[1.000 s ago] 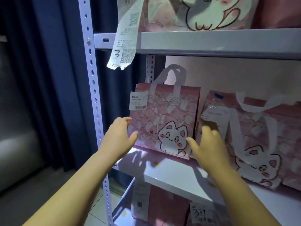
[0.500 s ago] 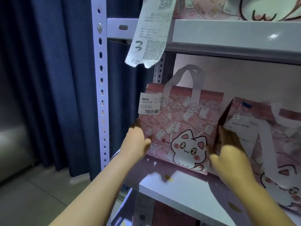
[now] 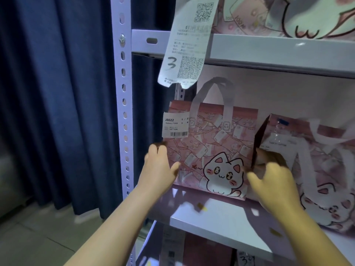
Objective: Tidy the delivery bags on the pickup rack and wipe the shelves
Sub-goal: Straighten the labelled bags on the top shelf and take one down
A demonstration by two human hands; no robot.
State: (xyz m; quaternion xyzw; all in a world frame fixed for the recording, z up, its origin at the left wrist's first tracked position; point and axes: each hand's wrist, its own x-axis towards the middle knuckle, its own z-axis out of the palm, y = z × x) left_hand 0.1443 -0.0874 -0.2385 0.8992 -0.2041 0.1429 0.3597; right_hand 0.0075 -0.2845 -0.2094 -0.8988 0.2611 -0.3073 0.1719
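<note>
A pink delivery bag (image 3: 211,143) with a white cat print and a J8022 label (image 3: 174,124) stands upright at the left end of the middle shelf (image 3: 221,221). My left hand (image 3: 159,169) grips its left edge, fingers behind and thumb on the front. My right hand (image 3: 274,181) holds its right edge, with the fingers curled into the gap beside a second pink cat bag (image 3: 317,169). That second bag leans to the right with its handle flopped over the front.
A long receipt (image 3: 188,54) marked 3 hangs from a bag on the upper shelf (image 3: 269,52), just above the held bag. The perforated rack post (image 3: 123,112) stands close to my left hand, with a blue curtain (image 3: 57,93) behind. More bags (image 3: 207,254) sit on the lower shelf.
Both hands have moved from in front of the bag to its two side edges and taken hold. The view has come closer to the rack.
</note>
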